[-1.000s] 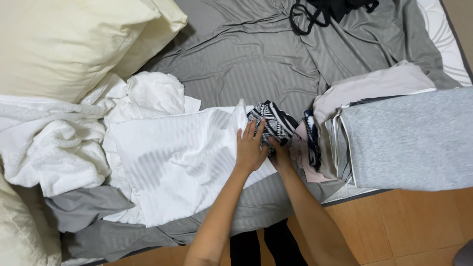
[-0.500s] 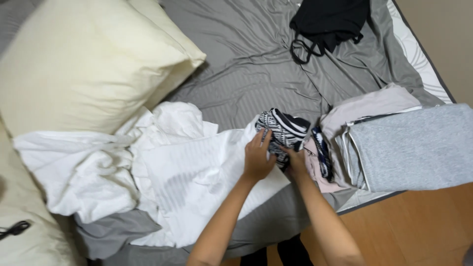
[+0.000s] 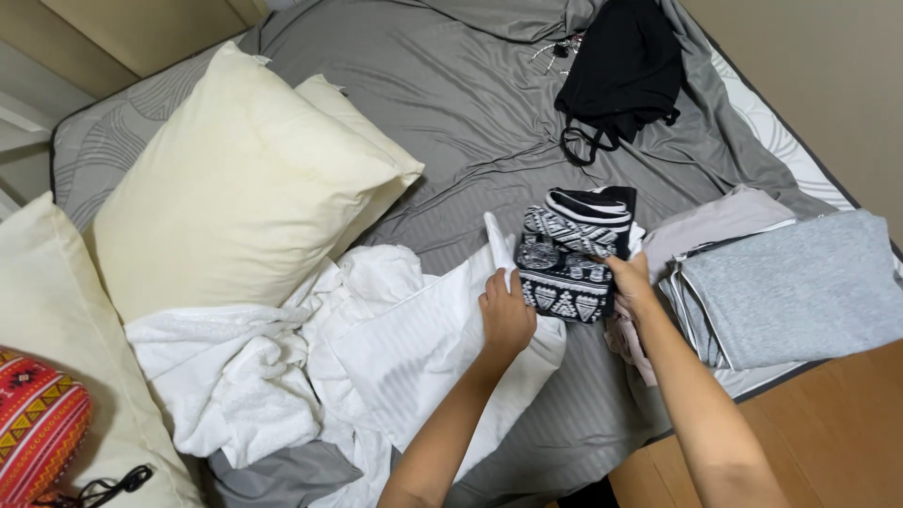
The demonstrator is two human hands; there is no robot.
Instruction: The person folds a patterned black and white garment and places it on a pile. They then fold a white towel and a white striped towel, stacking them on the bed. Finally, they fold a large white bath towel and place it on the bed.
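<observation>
Partly hidden: patterned cloth (image 3: pixel 569 254) under both hands.

**Concealed and Cut-Off Items**

Left hand (image 3: pixel 506 315): fingertips tucked behind the edge of the patterned black-and-white garment (image 3: pixel 572 254); grip cannot be confirmed. Right hand (image 3: pixel 628 280): fingers partly under the same garment. Both forearms run off the bottom edge. Red patterned cushion (image 3: pixel 38 423) cut by the left edge. Folded grey garment (image 3: pixel 800 282) cut by the right edge. Small item beside the black garment (image 3: pixel 621 71): too small to identify.
</observation>
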